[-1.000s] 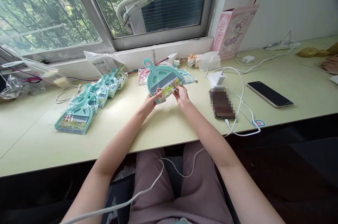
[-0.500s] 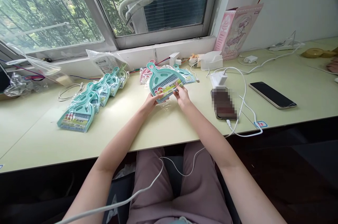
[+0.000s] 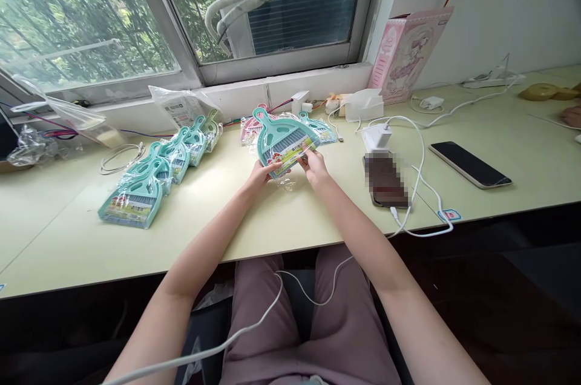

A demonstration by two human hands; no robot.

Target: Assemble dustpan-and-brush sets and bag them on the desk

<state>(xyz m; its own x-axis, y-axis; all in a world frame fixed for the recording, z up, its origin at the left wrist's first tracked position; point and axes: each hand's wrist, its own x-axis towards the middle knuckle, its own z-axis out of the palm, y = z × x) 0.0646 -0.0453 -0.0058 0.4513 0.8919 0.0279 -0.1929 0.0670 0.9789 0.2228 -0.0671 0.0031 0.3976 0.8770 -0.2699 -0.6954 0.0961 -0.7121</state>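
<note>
The left hand (image 3: pixel 259 174) pinches the lower left edge of a wrapped turquoise dustpan set (image 3: pixel 287 141), thumb over the printed card; the right hand (image 3: pixel 315 165) grips the lower right edge. The set is held over the desk (image 3: pixel 213 227), nearer its rear edge than its front, handle tilted towards the rear; whether its base touches the desk I cannot tell.

Both grips sit low, so the handle end could tip over if the fingers relax. The clear wrap looks loose and slick below the card: it could slide under the thumbs or tear if pulled. Close behind, towards the rear edge, lie a pink set (image 3: pixel 250 129) and another turquoise set (image 3: pixel 321 129), which a forward push might knock. On the left, the row of wrapped sets (image 3: pixel 131 197) overlaps and might slide if bumped. By the front edge, a white cable (image 3: pixel 422 146) loops beside a phone (image 3: pixel 387 182); a forearm swung right could snag it and drag the phone off.
</note>
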